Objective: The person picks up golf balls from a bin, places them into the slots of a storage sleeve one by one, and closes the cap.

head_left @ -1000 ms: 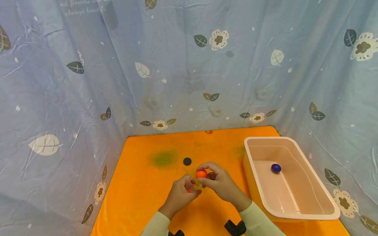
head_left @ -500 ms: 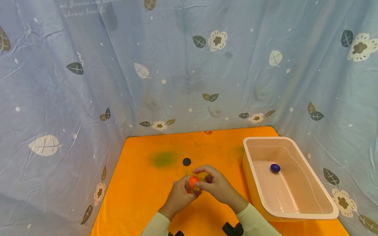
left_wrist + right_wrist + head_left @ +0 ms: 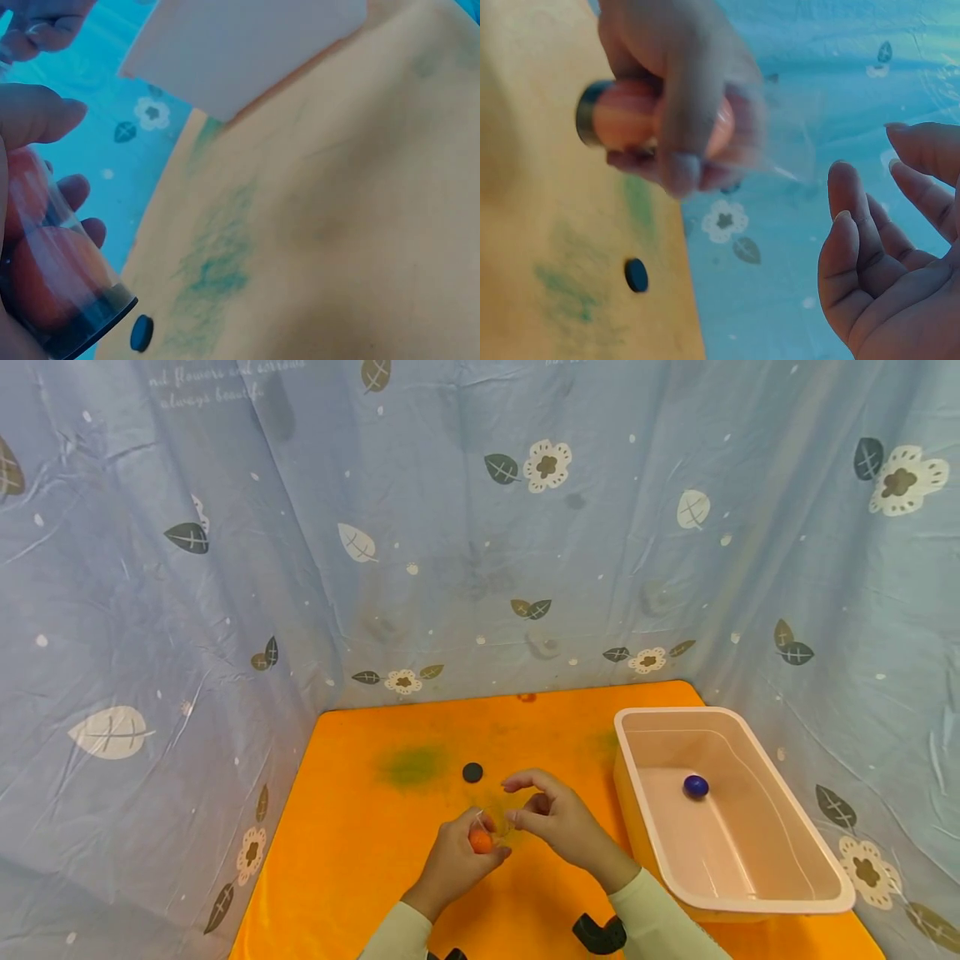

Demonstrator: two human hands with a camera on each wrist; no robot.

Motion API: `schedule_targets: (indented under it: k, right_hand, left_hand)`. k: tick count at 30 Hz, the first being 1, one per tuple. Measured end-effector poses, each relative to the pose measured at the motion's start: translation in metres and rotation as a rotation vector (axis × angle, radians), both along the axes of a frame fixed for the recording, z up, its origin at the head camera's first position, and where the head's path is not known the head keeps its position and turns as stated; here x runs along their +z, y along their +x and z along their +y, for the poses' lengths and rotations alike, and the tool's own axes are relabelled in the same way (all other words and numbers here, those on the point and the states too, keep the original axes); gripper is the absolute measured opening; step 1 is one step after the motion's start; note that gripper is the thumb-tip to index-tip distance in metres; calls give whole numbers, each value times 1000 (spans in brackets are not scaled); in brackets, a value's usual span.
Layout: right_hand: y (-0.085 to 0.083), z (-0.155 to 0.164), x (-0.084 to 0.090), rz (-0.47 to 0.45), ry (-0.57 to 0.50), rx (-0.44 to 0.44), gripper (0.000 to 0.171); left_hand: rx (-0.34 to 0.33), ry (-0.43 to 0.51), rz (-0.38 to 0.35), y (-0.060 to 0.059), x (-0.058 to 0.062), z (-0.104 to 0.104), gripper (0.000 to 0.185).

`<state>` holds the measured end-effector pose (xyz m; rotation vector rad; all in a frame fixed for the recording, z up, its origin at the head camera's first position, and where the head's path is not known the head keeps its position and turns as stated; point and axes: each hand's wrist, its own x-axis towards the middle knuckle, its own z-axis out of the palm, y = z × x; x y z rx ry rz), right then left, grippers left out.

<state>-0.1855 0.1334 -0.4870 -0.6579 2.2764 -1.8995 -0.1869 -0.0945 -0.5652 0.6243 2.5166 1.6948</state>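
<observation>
Two orange balls point(image 3: 41, 262) sit inside the clear tube point(image 3: 67, 285) that my left hand point(image 3: 457, 856) grips with curled fingers just above the orange worktop point(image 3: 360, 852). My right hand point(image 3: 558, 822) hangs close beside the tube's open end, fingers loosely bent and holding nothing. Beyond both hands lies a small black cap point(image 3: 472, 772) on the worktop, and further to the right of my right hand stands a pink tub point(image 3: 757, 893) containing a blue ball point(image 3: 695, 786).
</observation>
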Motion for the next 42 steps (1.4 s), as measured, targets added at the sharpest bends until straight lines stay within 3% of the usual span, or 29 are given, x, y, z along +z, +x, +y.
schedule_targets:
  k: [7, 13, 23, 35, 42]
  right_hand:
    - [-14, 26, 11, 81, -12, -89, 36]
    - [-27, 59, 26, 89, -12, -196, 38]
    - [-47, 123, 39, 80, 111, -404, 49]
    - [-64, 182, 23, 71, 171, -566, 57]
    - [-65, 206, 16, 2, 108, -687, 58]
  left_hand:
    - [13, -18, -20, 0, 2, 0, 29]
    - [27, -24, -33, 0, 1, -1, 30]
    - [33, -18, -32, 0, 0, -3, 30]
    - [41, -20, -48, 0, 0, -4, 30]
    - [51, -21, -45, 0, -1, -4, 32]
